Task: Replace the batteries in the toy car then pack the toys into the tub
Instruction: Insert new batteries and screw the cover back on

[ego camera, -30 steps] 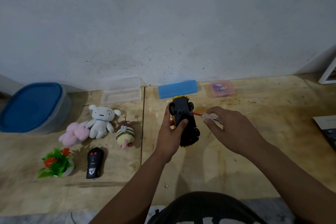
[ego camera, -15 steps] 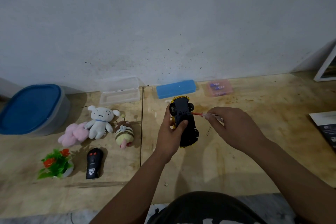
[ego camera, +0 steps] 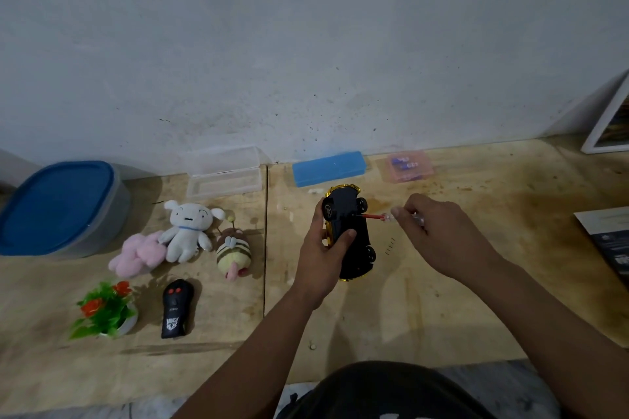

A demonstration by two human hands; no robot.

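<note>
We see a dim, flat, bluish indoor light with no glare. Soft shadows fall toward us and to the right of the left hand (ego camera: 321, 257) and right hand (ego camera: 442, 235) on the wooden floor (ego camera: 476, 282), so we judge the light comes from above and ahead. The wide lens bows the floor's far edge. The picture is slightly soft overall, softest at the bottom corners.

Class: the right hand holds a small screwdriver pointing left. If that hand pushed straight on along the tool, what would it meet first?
The right hand would likely drive the clear-handled, red-shafted screwdriver into the black underside of the yellow toy car, which the left hand grips. The tip seems to touch it already.
</note>
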